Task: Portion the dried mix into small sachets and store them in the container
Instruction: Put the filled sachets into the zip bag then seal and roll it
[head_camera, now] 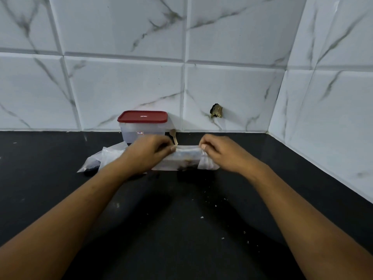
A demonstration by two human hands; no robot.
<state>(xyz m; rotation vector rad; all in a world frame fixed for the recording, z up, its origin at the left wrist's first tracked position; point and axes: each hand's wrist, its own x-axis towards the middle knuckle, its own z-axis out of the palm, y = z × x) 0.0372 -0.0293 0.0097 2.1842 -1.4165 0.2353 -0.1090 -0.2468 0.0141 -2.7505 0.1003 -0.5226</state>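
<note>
Sachet [187, 158]: clear plastic, dark dried mix low inside, resting on the black surface [181, 219]. Your left hand [149, 152] and right hand [224, 152] each pinch its upper edge, fingers [172, 148] clamped on the film, probably to draw the mouth taut for closing. Container [141, 130]: red lid on, behind against the tiled wall, within reach for stowing. Wooden spoon [173, 135]: just beside the container. Second bag [96, 160]: lying left, partly behind your forearm.

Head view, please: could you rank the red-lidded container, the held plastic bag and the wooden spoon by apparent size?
1. The held plastic bag and the red-lidded container: about alike. The bag is nearer and partly hidden by the left hand and right hand, so unranked.
2. The wooden spoon: clearly smallest.
</note>
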